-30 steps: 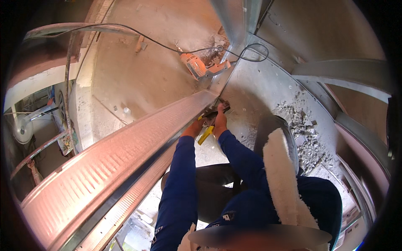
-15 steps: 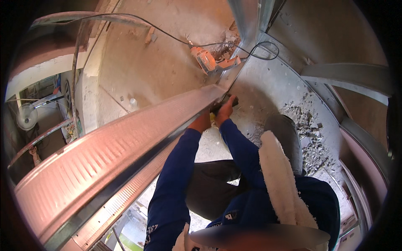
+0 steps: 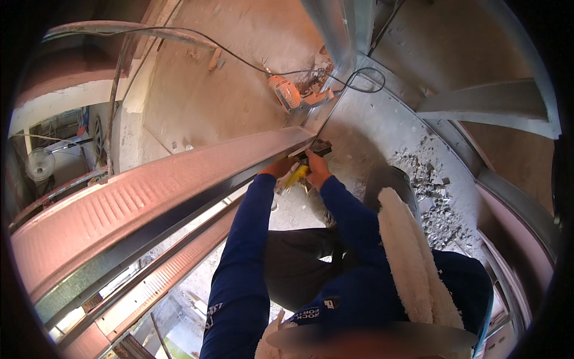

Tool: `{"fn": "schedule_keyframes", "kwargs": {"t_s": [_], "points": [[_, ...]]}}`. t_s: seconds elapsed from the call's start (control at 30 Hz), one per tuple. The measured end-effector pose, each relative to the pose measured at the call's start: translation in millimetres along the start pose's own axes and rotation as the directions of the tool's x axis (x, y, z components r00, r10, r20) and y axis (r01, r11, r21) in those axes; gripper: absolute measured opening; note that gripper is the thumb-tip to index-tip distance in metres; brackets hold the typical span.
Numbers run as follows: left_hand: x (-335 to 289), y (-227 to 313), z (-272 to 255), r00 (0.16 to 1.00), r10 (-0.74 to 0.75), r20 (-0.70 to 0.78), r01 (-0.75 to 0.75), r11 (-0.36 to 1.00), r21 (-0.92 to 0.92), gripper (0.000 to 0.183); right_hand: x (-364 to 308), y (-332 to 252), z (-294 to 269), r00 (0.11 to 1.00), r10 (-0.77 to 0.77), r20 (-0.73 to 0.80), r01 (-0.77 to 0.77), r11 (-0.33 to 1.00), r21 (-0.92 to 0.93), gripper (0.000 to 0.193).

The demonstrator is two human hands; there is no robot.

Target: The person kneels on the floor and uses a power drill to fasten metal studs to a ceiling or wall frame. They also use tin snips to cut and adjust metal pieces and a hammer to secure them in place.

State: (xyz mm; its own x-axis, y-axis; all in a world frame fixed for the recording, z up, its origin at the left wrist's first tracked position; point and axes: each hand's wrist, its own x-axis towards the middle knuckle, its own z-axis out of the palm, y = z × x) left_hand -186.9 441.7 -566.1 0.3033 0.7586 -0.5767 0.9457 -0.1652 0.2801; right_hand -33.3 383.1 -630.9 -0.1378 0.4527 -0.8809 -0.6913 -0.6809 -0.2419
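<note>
A long metal stud (image 3: pixel 149 194) slants from the lower left up to the middle, with a dark open side facing me. Close to its far end, my right hand (image 3: pixel 318 167) is closed around a dark tool (image 3: pixel 321 148) whose exact kind I cannot make out. A yellow part (image 3: pixel 296 176), perhaps its handle, shows between my hands. My left hand (image 3: pixel 278 167) lies by the stud's near edge, reaching toward the same tool; its fingertips are partly hidden.
An orange corded power tool (image 3: pixel 287 94) lies on the floor beyond the stud, its black cable (image 3: pixel 239 55) running left. Rubble (image 3: pixel 436 209) is heaped on the right. A second slotted metal stud (image 3: pixel 161 287) lies nearer me. Upright metal framing (image 3: pixel 344 30) stands ahead.
Both hands have shifted slightly left and the yellow part has come into clearer view between them. The gap between the two studs looks wider. The whole view has shifted a little.
</note>
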Motion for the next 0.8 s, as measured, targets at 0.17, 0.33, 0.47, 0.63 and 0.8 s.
{"fn": "schedule_keyframes", "kwargs": {"t_s": [0.17, 0.33, 0.47, 0.63, 0.8], "points": [[-2.6, -4.1, 14.2, 0.987, 0.079, -0.142, -0.075, 0.997, 0.036, 0.049, 0.9, -35.6, -62.3, 0.935, 0.306, 0.178, -0.273, 0.944, -0.185, 0.029], [4.9, -4.2, 16.6, 0.984, 0.097, -0.150, -0.094, 0.995, 0.032, 0.050, 15.6, 8.6, 6.5, 0.989, 0.146, 0.020, -0.142, 0.908, 0.394, 0.054], [-1.4, 10.0, 6.5, 0.990, 0.126, -0.063, -0.131, 0.988, -0.087, 0.069, 31.0, 19.1, 23.4, 0.994, 0.059, -0.094, -0.013, 0.902, 0.432, 0.083], [-15.0, 18.6, -4.0, 0.980, 0.124, 0.153, -0.083, 0.965, -0.251, 0.091, 29.8, 9.4, 16.3, 0.988, 0.114, -0.107, -0.059, 0.906, 0.419, 0.081], [2.0, 0.6, 14.7, 0.988, 0.150, -0.039, -0.128, 0.931, 0.341, 0.096, 25.1, 5.1, 57.5, 0.930, 0.063, -0.362, 0.131, 0.864, 0.486, 0.086]]}}
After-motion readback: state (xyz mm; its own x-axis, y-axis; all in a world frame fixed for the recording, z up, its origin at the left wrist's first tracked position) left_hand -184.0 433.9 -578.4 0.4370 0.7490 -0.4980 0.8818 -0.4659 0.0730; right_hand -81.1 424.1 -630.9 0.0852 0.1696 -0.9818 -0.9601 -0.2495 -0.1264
